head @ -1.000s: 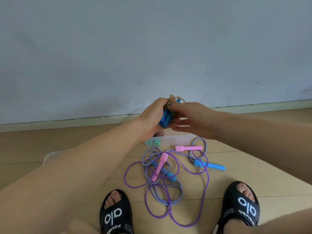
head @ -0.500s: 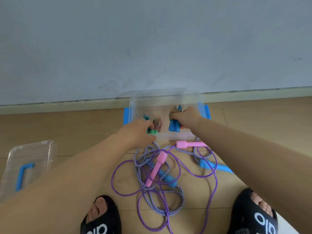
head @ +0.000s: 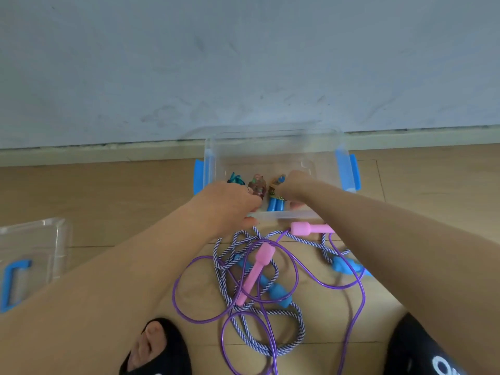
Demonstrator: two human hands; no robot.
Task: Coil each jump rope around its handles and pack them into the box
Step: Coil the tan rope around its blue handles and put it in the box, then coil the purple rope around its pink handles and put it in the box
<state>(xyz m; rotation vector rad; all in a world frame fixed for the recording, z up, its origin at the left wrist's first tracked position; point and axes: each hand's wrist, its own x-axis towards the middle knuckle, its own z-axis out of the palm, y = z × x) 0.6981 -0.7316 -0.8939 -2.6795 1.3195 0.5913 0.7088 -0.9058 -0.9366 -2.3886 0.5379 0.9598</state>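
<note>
Clear plastic is forming the box (head: 273, 147), which is sitting on the wooden floor (head: 108, 201) against the wall's skirting, with blue latches on both short sides. In the head view, the right hand (head: 295, 189) is reaching over the near rim into the box, its fingers curling around a coiled rope bundle with blue handles (head: 274, 203); the bundle is standing just left of those fingers, its handle ends pointing toward the near wall. The left hand (head: 230, 204) is hanging over the near left part of the box, its fingers bending down past the rim; whether they are gripping anything I cannot tell, since the back of the hand is hiding them. Just beyond those fingers a coiled bundle with brownish clear handles (head: 258, 185) and a teal-green bundle (head: 235, 181) are lying inside the box. Nearer the person than both sets of fingers, outside the box, a purple rope with pink handles (head: 259, 263) and a blue-and-white striped rope with blue handles (head: 276, 290) are lying tangled together on the floor. Well off to the left of the left fingers, the clear lid (head: 35, 253) with a blue handle is lying flat. Two feet in black slides (head: 157, 350) are showing at the bottom edge.
</note>
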